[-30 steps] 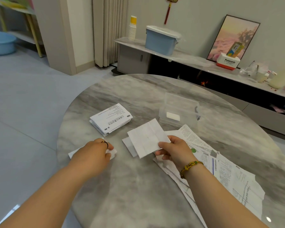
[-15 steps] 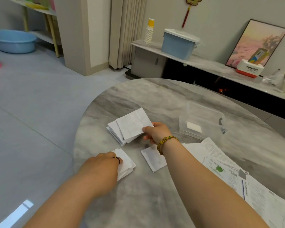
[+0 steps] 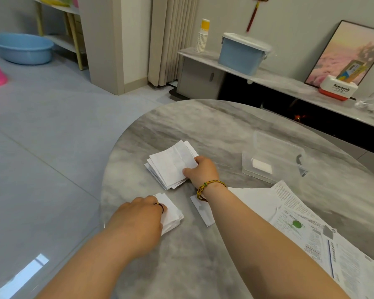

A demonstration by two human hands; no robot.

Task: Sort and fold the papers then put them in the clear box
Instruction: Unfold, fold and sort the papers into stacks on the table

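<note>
My right hand pinches a folded white sheet that lies on top of a stack of folded papers on the marble table. Nearer to me, my left hand covers and holds a small wad of folded paper. Another folded white piece lies partly under my right forearm. The clear box stands open to the right with one small white folded paper inside. Unfolded printed sheets spread over the table's right side.
The table's round left edge drops to a grey tiled floor. Behind the table runs a low sideboard with a blue lidded bin, a cup stack, a white and red box and a framed picture.
My right hand carried the folded sheet from the table's middle leftward and set it down on the stack of folded papers. My left hand stayed on its small wad. The view swung left.
</note>
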